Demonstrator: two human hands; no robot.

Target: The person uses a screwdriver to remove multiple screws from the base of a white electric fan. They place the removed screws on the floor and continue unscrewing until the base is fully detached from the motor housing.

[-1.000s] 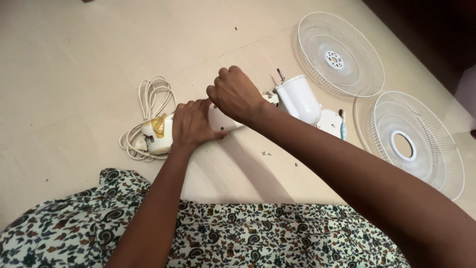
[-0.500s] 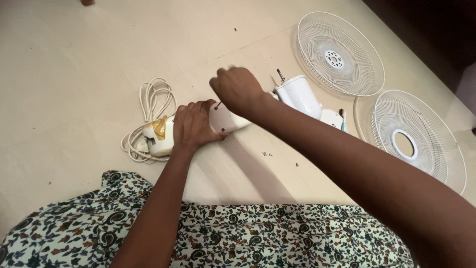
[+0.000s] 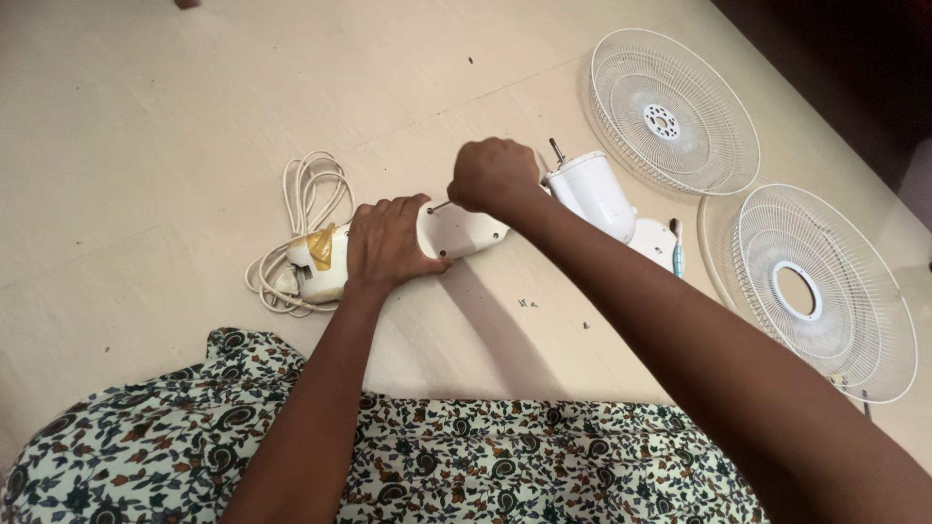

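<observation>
A white fan body [image 3: 464, 233] lies on the pale floor, its motor housing [image 3: 592, 192] to the right with a metal shaft sticking up. My left hand [image 3: 386, 243] presses down on the body's base end, next to a patch of yellow tape [image 3: 318, 246]. My right hand [image 3: 495, 175] is closed in a fist around a thin screwdriver [image 3: 439, 206]; only its metal tip shows, touching the white body. The handle is hidden in my fist.
A coiled white power cord [image 3: 301, 209] lies left of the fan. Two white wire fan guards [image 3: 675, 109] [image 3: 814, 286] rest on the floor at the right. A small blue-handled tool [image 3: 677, 248] lies by the motor. Tiny screws [image 3: 526, 304] sit near my patterned lap.
My right hand has shifted to the right along the fan body, and the screwdriver tip now shows at its left. My left hand stays pressed on the base.
</observation>
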